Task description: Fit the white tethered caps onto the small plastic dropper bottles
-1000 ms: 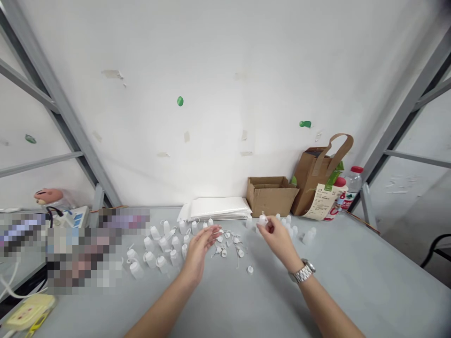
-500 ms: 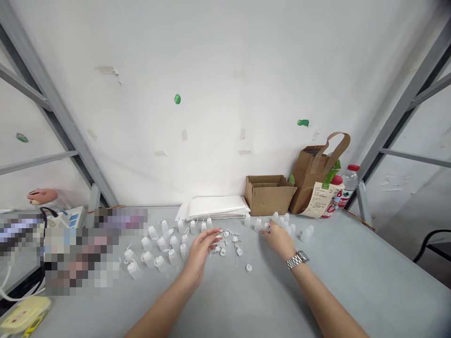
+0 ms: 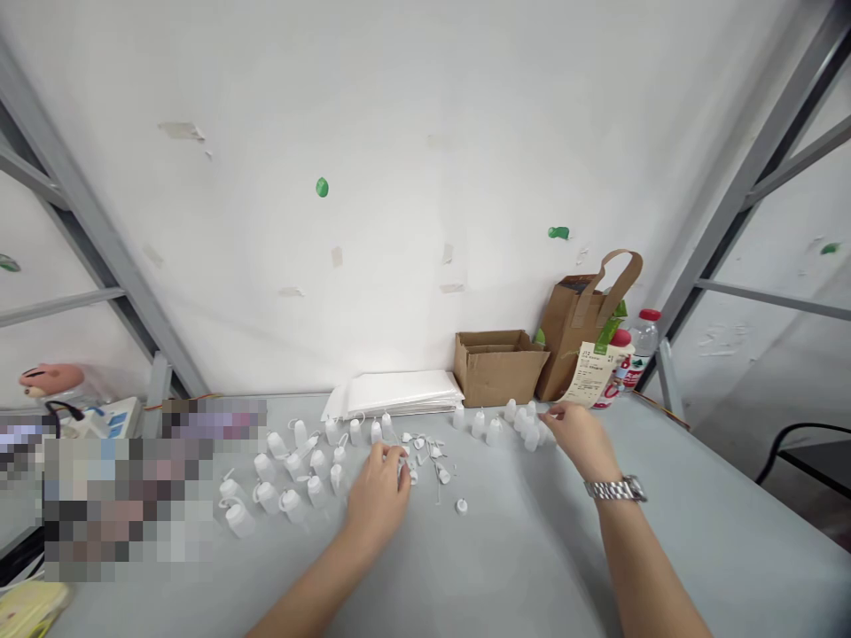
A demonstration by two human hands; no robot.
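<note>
My left hand point(image 3: 380, 487) is closed at the near left edge of a loose pile of small white caps with thin straps point(image 3: 435, 452). Its thumb and fingers come together around a white cap, mostly hidden by them. Over on the right, my right hand point(image 3: 585, 436), with a metal watch on the wrist, has its fingertips pinched beside a cluster of small translucent bottles point(image 3: 530, 436); what they hold is hidden. Between the hands stand capped bottles point(image 3: 493, 432) in a short row. A single cap point(image 3: 462, 507) lies nearer me.
Several small bottles with strapped caps point(image 3: 291, 505) stand at left. Behind are white flat packets point(image 3: 399, 390), an open cardboard box point(image 3: 502, 377), a brown paper bag point(image 3: 562, 332) and a red-capped bottle point(image 3: 644, 337). A power strip point(image 3: 120, 425) sits far left.
My right hand has moved right, from the standing bottles to the cluster's right side, leaving a capped bottle standing. My left hand has turned and closed down at the cap pile.
</note>
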